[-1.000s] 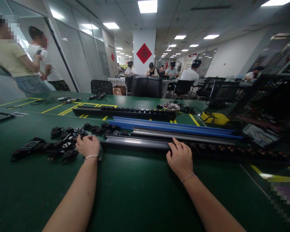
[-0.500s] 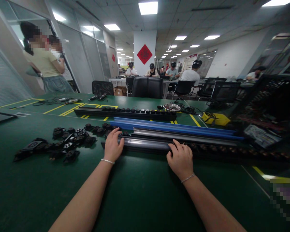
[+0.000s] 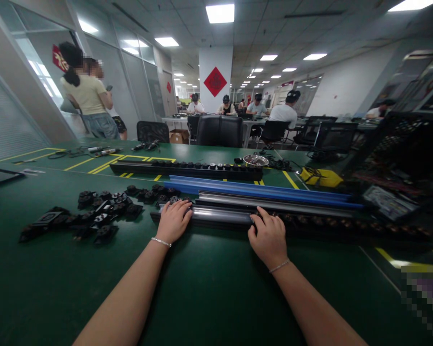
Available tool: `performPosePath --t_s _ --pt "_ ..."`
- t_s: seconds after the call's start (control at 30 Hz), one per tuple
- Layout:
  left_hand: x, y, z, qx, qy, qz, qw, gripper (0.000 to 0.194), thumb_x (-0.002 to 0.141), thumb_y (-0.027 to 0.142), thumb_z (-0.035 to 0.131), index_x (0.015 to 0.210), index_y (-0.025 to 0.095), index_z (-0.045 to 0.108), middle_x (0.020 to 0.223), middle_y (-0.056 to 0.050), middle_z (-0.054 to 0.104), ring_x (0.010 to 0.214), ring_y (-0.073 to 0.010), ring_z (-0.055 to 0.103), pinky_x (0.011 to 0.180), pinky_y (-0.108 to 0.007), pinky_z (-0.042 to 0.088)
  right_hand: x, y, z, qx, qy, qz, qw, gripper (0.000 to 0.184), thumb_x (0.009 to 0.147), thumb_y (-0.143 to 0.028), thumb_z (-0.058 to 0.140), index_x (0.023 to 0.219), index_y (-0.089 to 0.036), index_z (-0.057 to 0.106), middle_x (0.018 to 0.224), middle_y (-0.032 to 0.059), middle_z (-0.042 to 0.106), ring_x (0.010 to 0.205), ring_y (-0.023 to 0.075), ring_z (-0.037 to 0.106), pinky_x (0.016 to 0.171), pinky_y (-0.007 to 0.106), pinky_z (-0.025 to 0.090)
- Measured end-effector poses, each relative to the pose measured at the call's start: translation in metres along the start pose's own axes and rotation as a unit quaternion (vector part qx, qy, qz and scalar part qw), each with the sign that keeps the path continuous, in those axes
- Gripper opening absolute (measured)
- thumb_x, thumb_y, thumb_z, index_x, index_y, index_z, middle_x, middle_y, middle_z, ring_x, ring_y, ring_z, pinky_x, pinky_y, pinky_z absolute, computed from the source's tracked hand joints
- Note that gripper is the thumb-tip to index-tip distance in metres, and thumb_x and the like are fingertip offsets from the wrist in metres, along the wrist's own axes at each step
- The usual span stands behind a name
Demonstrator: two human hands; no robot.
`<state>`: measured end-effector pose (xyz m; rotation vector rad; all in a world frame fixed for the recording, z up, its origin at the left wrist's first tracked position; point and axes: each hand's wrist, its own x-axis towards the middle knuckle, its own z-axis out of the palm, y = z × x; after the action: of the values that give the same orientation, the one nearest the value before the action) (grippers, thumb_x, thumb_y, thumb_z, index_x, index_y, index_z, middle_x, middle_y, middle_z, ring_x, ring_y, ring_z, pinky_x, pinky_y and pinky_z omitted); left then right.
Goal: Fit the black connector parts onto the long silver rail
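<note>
A long black rail [image 3: 220, 216] with a shiny grey channel lies across the green table in front of me. My left hand [image 3: 173, 218] is closed over its left end, fingers together across the channel. Further right, my right hand [image 3: 269, 235] bends its fingers over the same rail, where the bare channel meets a row of small dark round parts [image 3: 332, 222]. Its fingertips partly hide what lies under them. Left of the rail is a loose pile of small black parts [image 3: 108, 209]. Just behind run a silvery strip [image 3: 274, 203] and a blue rail [image 3: 256, 188].
Another black rail [image 3: 187, 169] filled with round parts lies farther back, by a metal dish [image 3: 256, 160] and a yellow block [image 3: 321, 177] with cables. A dark mesh-sided object [image 3: 400, 158] stands at right. Two people stand at left; several sit beyond the chairs.
My left hand has come down over the rail and slightly right, its fingers drawing together. My right hand has barely moved. The standing people at left have shifted right.
</note>
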<state>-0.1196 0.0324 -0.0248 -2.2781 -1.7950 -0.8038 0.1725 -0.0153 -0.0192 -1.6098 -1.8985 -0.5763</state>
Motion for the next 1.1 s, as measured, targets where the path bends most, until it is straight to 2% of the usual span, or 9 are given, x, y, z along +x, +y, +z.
performPosePath --t_s 0.33,0.5,0.67,0.8,0.9,1.0,1.1 --pt "-0.008 0.013 0.001 0.019 0.019 -0.009 1.0 0.039 0.093 0.036 0.035 0.122 0.025 0.059 0.131 -0.007 0.057 0.125 -0.025 0.047 0.11 -0.049 0.021 -0.001 -0.001 0.001 -0.012 -0.009 0.019 1.0 0.031 0.08 -0.021 0.048 0.108 -0.017 0.063 0.127 0.0106 0.058 0.096 0.0257 0.055 0.1 0.047 0.03" --pt "-0.009 0.017 0.001 0.036 0.024 0.006 0.999 0.039 0.093 0.036 0.035 0.122 0.023 0.058 0.131 -0.009 0.058 0.125 -0.0255 0.047 0.109 -0.051 0.024 -0.002 -0.002 0.001 -0.038 -0.032 0.038 0.998 0.039 0.081 -0.022 0.048 0.118 -0.016 0.059 0.131 0.0121 0.055 0.1 0.027 0.056 0.101 0.05 0.028" --pt "-0.009 0.028 -0.001 0.035 0.046 0.008 0.998 0.037 0.094 0.034 0.036 0.121 0.021 0.057 0.13 -0.008 0.058 0.126 -0.0254 0.046 0.11 -0.053 0.024 -0.001 -0.003 0.002 -0.018 -0.049 0.033 0.998 0.04 0.082 -0.021 0.045 0.12 -0.016 0.057 0.131 0.0114 0.055 0.103 0.0265 0.056 0.103 0.052 0.027" --pt "-0.012 0.05 -0.001 0.016 0.067 0.04 0.997 0.038 0.093 0.033 0.037 0.126 0.019 0.052 0.135 -0.009 0.053 0.131 -0.0236 0.039 0.112 -0.049 0.024 -0.001 -0.004 0.004 0.009 -0.05 0.018 0.999 0.04 0.083 -0.02 0.043 0.121 -0.016 0.056 0.133 0.0115 0.054 0.106 0.0267 0.055 0.104 0.056 0.024" --pt "-0.016 0.073 0.003 -0.002 0.059 0.069 0.996 0.039 0.092 0.032 0.04 0.128 0.018 0.05 0.139 -0.009 0.049 0.132 -0.0231 0.038 0.112 -0.047 0.026 -0.001 -0.005 0.004 0.034 -0.049 0.003 0.998 0.039 0.084 -0.019 0.042 0.12 -0.016 0.056 0.133 0.0122 0.054 0.107 0.0259 0.056 0.106 0.058 0.021" --pt "-0.019 0.097 0.011 -0.021 0.042 0.074 0.996 0.043 0.09 0.033 0.043 0.131 0.019 0.046 0.143 -0.009 0.044 0.133 -0.0236 0.036 0.111 -0.046 0.028 -0.001 -0.007 0.005 0.054 -0.038 -0.003 0.998 0.038 0.084 -0.018 0.042 0.119 -0.015 0.056 0.132 0.0129 0.054 0.106 0.0254 0.057 0.107 0.061 0.017" --pt "-0.018 0.121 0.022 -0.05 0.037 0.041 0.997 0.047 0.089 0.035 0.045 0.134 0.018 0.042 0.144 -0.01 0.042 0.135 -0.0243 0.034 0.111 -0.047 0.029 -0.002 -0.009 0.006 0.073 -0.025 -0.01 0.997 0.038 0.083 -0.016 0.042 0.118 -0.014 0.055 0.13 0.0137 0.056 0.11 0.0256 0.057 0.108 0.061 0.014"
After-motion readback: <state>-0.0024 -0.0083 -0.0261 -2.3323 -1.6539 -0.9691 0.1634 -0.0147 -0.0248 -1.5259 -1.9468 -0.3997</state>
